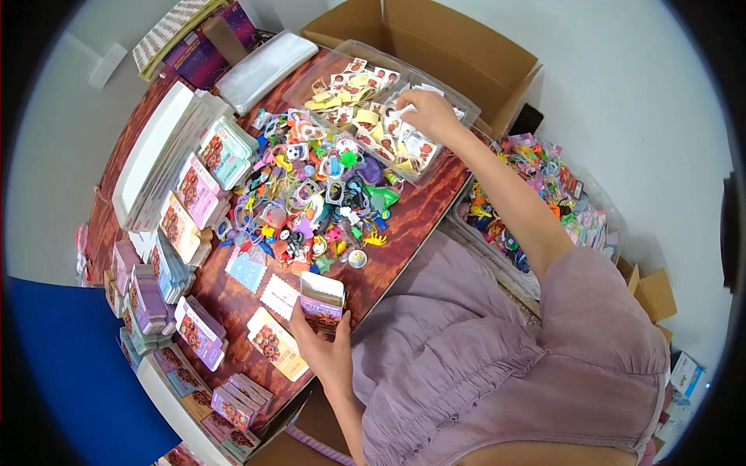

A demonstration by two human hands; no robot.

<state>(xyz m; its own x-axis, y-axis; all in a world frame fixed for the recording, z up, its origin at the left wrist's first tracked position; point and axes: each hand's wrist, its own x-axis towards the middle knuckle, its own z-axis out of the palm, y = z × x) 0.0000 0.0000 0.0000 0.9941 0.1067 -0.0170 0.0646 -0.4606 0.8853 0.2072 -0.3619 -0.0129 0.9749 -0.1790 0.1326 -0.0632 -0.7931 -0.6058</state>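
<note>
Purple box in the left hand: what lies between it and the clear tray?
In the head view, a heap of small toys lies between the purple box and the tray.

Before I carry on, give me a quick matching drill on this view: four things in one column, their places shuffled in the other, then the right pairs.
Things
1. Left hand
2. Right hand
3. Heap of small colourful toys
4. Large brown cardboard box

Places
A. Beyond the clear tray, at the top of the picture
B. Holding a small open purple box near the table's edge
C. In the middle of the table
D. Over the small picture slips in the clear tray

Pairs: 1-B, 2-D, 3-C, 4-A
</note>
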